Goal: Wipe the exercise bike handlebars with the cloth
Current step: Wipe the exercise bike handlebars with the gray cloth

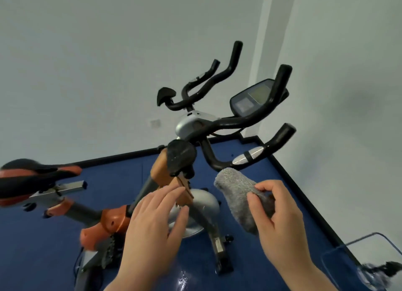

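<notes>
My right hand [280, 216] pinched the grey fluffy cloth [237, 195]; left hand [152, 221] hovered w/ fingers spread, empty. Black curved handlebars [219, 162] sat just above/ahead of the cloth, nearest bar running up-right; right hand nearer.

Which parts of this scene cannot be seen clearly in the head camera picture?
- Console screen: too small and dim to read.
- Cloth: its near end is hidden by the right hand; whether it touches the handlebars cannot be judged.
- Saddle: cut off by the left edge, blurred.
- Clear container: cut off at the bottom right corner; contents blurred.
- Bike base: hidden behind the left hand.
</notes>
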